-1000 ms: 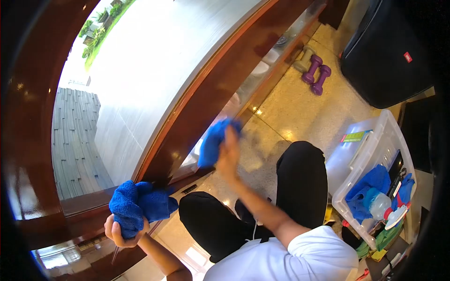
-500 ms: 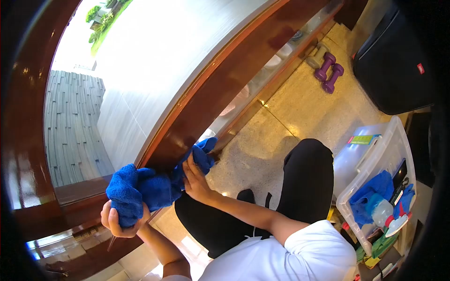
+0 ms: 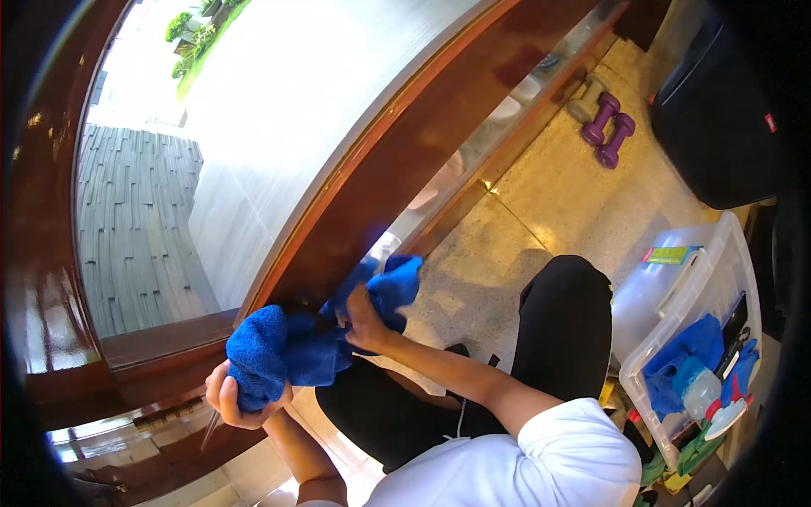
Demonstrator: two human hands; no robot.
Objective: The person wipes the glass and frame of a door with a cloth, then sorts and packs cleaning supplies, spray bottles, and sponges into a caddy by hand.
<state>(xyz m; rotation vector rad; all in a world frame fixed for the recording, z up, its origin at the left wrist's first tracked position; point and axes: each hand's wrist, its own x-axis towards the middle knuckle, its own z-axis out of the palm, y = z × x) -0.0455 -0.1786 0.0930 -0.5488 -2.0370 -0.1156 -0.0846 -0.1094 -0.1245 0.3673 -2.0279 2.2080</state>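
Fingers [image 3: 226, 395] of left hand [image 3: 247, 407] curled around bunched blue cloth [image 3: 260, 351], held near lower end of wooden rail [image 3: 405, 152]. Second blue cloth [image 3: 395, 291] gripped in right hand [image 3: 367, 325], beside same rail; contact with rail can't be told. Purple dumbbells [image 3: 610, 131] placed on floor near rail's upper part. Clear bin [image 3: 630, 372] set well apart from rail, filled with blue cloths and bottle [image 3: 699, 390].

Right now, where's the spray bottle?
Head view, lower right: the spray bottle is in the clear plastic bin on the person's right, beyond the right knee, with blue cloth beside it.
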